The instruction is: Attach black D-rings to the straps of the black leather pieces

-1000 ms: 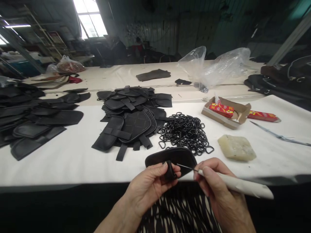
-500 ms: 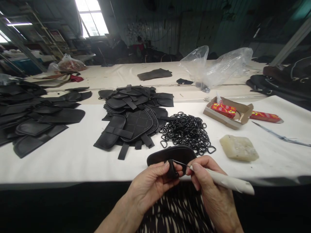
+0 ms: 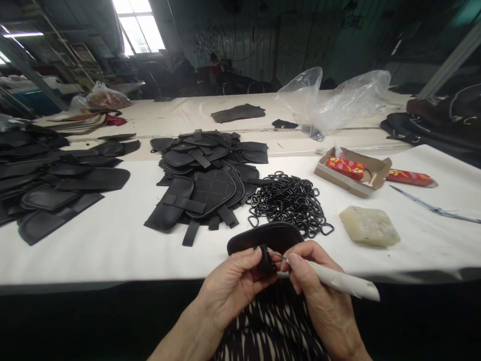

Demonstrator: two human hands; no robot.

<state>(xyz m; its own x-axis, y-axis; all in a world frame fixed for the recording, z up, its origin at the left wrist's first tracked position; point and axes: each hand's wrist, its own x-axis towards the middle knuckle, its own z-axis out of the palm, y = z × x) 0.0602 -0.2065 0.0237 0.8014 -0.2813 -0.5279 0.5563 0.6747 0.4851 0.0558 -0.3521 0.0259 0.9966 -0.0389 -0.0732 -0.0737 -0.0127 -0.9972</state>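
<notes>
A black leather piece (image 3: 259, 234) with a rounded, piped edge lies at the table's front edge. My left hand (image 3: 233, 281) is closed on a folded strap end of it, thumb on top. In my right hand (image 3: 315, 281) is a white-handled awl (image 3: 343, 281), its handle pointing right. The awl's thin metal shaft reaches the folded strap beside my left fingertips; its tip is hidden there. Just behind the piece lies a heap of black D-rings (image 3: 287, 203). A pile of similar black pieces (image 3: 214, 188) is to the left of the rings.
Another stack of black pieces (image 3: 71, 183) covers the left side. At right are a yellowish block (image 3: 370, 226), a cardboard box (image 3: 341, 183) with red packets, and a pointed metal tool (image 3: 424, 204). A clear plastic bag (image 3: 349, 103) lies farther back.
My right hand and the awl have moved left, closer to my left hand, with less of the shaft showing. My left hand has hardly moved.
</notes>
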